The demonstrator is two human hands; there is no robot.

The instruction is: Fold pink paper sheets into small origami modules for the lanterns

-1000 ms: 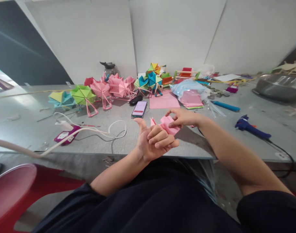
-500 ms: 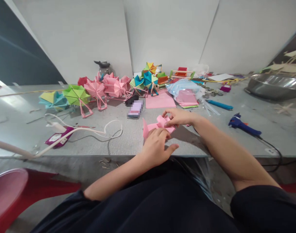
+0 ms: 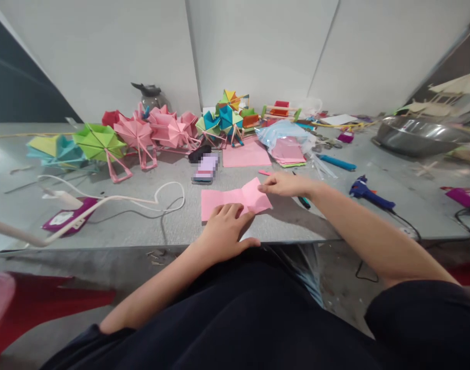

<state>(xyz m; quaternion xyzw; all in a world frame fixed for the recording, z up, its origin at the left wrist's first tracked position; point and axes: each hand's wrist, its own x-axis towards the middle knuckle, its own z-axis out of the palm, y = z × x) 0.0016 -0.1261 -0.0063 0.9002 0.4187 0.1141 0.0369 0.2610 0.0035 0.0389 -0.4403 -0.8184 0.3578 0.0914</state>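
Note:
A creased sheet of pink paper (image 3: 223, 198) lies near the table's front edge, its right part lifted at an angle. My left hand (image 3: 225, 226) rests on its lower edge with the fingers stretched out and the thumb spread. With thumb and forefinger pinched, my right hand (image 3: 283, 185) grips the sheet's right edge. Beside my right hand lies a dark pen-like cutter (image 3: 304, 202), partly hidden by the wrist. A larger pink sheet (image 3: 246, 154) lies flat beyond them.
Several folded paper wheels, including a green one (image 3: 99, 144), stand along the back left. A phone (image 3: 206, 167) lies left of centre. To the right are a blue glue gun (image 3: 371, 192) and a metal basin (image 3: 419, 136). White cables (image 3: 142, 199) cross the left side.
The folded pink paper has been opened out into a longer creased sheet. My right hand now pinches its right edge. The view has shifted slightly to the right.

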